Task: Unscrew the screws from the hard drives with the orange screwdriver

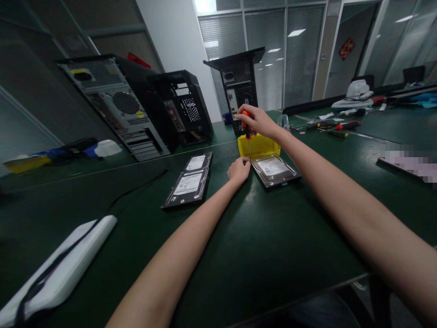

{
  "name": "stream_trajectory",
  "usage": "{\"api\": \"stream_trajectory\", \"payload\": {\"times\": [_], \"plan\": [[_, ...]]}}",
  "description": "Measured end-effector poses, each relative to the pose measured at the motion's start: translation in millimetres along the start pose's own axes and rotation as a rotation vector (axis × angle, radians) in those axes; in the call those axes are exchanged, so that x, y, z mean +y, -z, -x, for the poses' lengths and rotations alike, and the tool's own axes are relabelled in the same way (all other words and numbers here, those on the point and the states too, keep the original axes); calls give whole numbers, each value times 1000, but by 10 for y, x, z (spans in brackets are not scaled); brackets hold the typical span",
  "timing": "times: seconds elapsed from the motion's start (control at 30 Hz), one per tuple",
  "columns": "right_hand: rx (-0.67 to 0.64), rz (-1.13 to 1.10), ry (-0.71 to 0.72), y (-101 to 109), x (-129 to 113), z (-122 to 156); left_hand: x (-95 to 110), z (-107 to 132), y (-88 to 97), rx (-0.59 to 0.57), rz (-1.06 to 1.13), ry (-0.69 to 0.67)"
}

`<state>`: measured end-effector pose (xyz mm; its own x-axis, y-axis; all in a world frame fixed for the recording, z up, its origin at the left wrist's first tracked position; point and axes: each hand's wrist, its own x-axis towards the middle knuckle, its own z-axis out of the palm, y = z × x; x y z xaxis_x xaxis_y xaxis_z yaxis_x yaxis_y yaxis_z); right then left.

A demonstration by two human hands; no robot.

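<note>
Pinching the screwdriver (247, 132), the right hand (257, 120) hovers above the hard drive (273, 167), well inside the worktop's (259, 237) near edge, left hand (239, 170) curled beside it, grip unclear—probably dense, stiff, best held by its sides!

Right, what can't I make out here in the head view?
In the head view:
- Screwdriver tip: what it touches is too small to tell.
- Under the left hand: anything there is hidden by the hand itself.
- Hard drive label: print too small and blurred.
- Pinkish object, right: masked by pixelation.
- White object, lower left: cut off by the frame edge.
</note>
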<state>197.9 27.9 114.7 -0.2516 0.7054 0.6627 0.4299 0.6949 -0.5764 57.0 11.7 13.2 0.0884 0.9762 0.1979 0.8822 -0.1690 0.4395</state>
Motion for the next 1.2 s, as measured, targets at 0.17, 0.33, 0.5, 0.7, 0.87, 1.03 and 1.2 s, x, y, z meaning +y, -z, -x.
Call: {"api": "stream_trajectory", "payload": {"times": [0.17,0.33,0.5,0.7,0.87,1.03,1.2], "plan": [[-4,-8,7,-10,38,-31,-7,-6,-5,6,6,4],[15,-11,5,-24,62,-41,-9,-9,-3,6,-1,1],[20,-34,-15,-18,106,-57,-9,-6,-4,5,-3,-3],[14,-7,-10,-10,92,-62,-13,-17,-7,4,6,-4],[15,40,-7,-8,69,-57,-14,-17,-14,4,1,0],[30,71,-6,4,50,-53,-12,-12,-13,9,8,-2],[15,54,0,-1,27,-53,-15,-17,-17,9,14,-8]]}}
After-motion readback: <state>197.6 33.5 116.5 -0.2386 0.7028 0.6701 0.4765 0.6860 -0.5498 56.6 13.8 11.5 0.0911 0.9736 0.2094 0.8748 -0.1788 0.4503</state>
